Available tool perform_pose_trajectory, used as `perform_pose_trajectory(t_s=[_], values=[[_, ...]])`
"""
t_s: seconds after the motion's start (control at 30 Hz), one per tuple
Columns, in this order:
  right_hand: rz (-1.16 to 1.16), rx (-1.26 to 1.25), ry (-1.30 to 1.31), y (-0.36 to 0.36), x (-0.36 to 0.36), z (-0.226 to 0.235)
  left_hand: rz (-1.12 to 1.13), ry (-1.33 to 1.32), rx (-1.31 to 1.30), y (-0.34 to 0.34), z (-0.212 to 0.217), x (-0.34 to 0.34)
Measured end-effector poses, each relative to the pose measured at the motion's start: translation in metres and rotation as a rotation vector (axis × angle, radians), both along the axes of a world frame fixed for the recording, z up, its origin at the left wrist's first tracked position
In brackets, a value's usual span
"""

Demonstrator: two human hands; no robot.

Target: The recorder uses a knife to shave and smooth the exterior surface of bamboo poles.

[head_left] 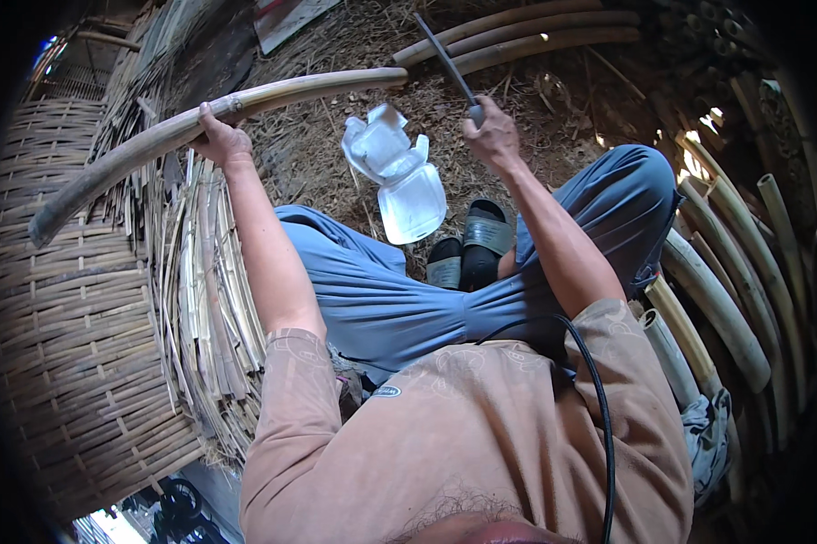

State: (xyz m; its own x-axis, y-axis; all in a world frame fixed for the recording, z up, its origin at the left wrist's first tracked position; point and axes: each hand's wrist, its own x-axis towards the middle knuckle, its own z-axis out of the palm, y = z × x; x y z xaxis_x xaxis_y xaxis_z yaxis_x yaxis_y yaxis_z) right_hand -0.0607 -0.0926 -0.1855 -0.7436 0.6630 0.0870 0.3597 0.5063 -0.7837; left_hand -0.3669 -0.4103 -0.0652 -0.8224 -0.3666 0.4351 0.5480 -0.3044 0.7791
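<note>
My left hand (224, 145) is wrapped round a long bamboo pole (304, 88), raised on my left side. The pole looks bent in this view, with its grey end low at the left and its other end up by the middle. My right hand (493, 136) grips a long narrow-bladed knife (446, 62) by its handle. The blade points up and to the left, just right of the pole's far end and apart from it. Between my arms on the ground lies a clear plastic container (412, 201), cut or crumpled at its upper part.
Several bamboo poles lie at the far side (535, 34), and more bamboo lengths (718, 295) lean on my right. Woven bamboo panelling (64, 299) and a stack of split strips (211, 299) stand on my left. Sandals (486, 238) are on my feet; a black cable (599, 390) hangs over my shirt.
</note>
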Motion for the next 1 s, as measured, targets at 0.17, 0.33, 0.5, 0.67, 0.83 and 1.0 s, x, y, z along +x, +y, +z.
perform_pose_trajectory(t_s=[0.17, 0.33, 0.5, 0.67, 0.83, 1.0], values=[[0.148, 0.002, -0.217, -0.016, 0.004, -0.025, -0.211, -0.108, 0.200, 0.016, -0.008, -0.003], [0.197, 0.058, -0.366, -0.036, 0.012, -0.042, 0.099, -0.417, 0.198, -0.004, -0.014, -0.011], [0.362, 0.096, -0.119, -0.059, -0.003, -0.053, 0.288, -0.558, 0.135, -0.015, -0.022, -0.007], [0.183, 0.009, -0.463, -0.029, -0.008, -0.060, 0.403, -0.691, 0.133, -0.019, -0.023, 0.002], [0.212, -0.038, -0.444, -0.022, 0.000, -0.062, 0.463, -0.673, 0.086, -0.016, -0.022, 0.004], [0.382, 0.080, -0.271, -0.035, 0.003, -0.073, 0.446, -0.758, 0.089, -0.021, -0.022, -0.005]])
